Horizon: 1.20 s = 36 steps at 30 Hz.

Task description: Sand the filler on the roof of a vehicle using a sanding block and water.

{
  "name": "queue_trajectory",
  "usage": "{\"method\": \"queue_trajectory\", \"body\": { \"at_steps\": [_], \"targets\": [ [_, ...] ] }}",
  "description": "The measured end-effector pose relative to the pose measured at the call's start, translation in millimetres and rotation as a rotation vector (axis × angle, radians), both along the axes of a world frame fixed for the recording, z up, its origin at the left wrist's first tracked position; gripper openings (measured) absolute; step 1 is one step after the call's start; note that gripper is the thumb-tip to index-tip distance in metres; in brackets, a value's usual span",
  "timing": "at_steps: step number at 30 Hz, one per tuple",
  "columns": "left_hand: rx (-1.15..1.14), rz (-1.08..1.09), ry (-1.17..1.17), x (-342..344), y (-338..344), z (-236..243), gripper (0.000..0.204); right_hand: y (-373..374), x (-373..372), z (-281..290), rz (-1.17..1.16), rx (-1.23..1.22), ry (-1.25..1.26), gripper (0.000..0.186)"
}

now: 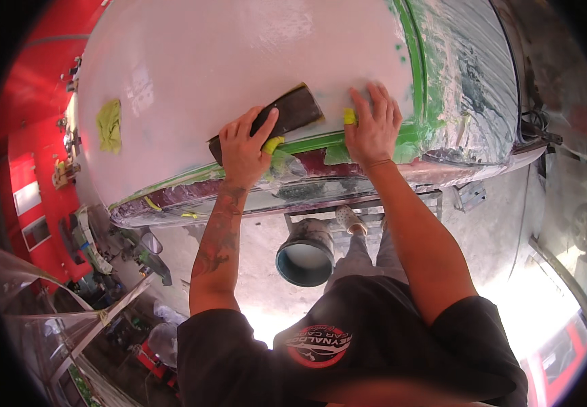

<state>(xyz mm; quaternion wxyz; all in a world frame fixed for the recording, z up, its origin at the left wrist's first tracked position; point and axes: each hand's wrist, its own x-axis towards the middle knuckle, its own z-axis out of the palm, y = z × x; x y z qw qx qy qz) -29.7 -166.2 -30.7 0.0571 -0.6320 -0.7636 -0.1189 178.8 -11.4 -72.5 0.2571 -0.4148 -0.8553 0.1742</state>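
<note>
Clasping the dark block left of centre: left grip; right grip lies unclenched.

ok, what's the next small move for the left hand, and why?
Probably slide the dark block a little up the pale panel, away from the green strip. The left hand is on the block, which lies near that strip with open panel beyond; the right hand is off to its side.
</note>
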Motion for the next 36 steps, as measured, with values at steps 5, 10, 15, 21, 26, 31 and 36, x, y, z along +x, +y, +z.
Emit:
{"method": "queue_trajectory", "body": {
  "at_steps": [5, 10, 15, 21, 26, 31, 36],
  "targets": [
    [0.092, -0.018, 0.019, -63.5, 23.0, 21.2, 0.066, -6.7, -10.0, 5.7, 0.011, -0.007, 0.011, 0.055],
    [0.099, 0.103, 0.063, -56.4, 39.8, 15.2, 0.071, -6.5, -6.8, 2.4, 0.007, 0.033, 0.037, 0.053],
    [0.03, -0.173, 0.001, -12.4, 13.6, 6.5, 0.075, -2.9, -3.9, 5.1, -0.012, 0.049, 0.012, 0.052],
    [0.085, 0.081, 0.077, -71.6, 51.8, 21.0, 0.064, -7.6, -8.7, 5.3, 0.018, 0.021, 0.045, 0.053],
    [-0.037, -0.187, 0.014, -1.0, 6.9, 7.8, 0.07, -1.6, -0.7, 0.4, 0.002, 0.043, 0.036, 0.054],
    [0.08, -0.032, 0.053, -66.4, 51.9, 23.2, 0.062, -5.4, -8.7, 2.0, 0.013, 0.07, 0.048, 0.056],
    [-0.022, -0.127, 0.043, -55.5, 4.7, 23.0, 0.064, -2.0, -2.0, -4.3, 0.019, 0.06, 0.047, 0.057]
  ]
}}
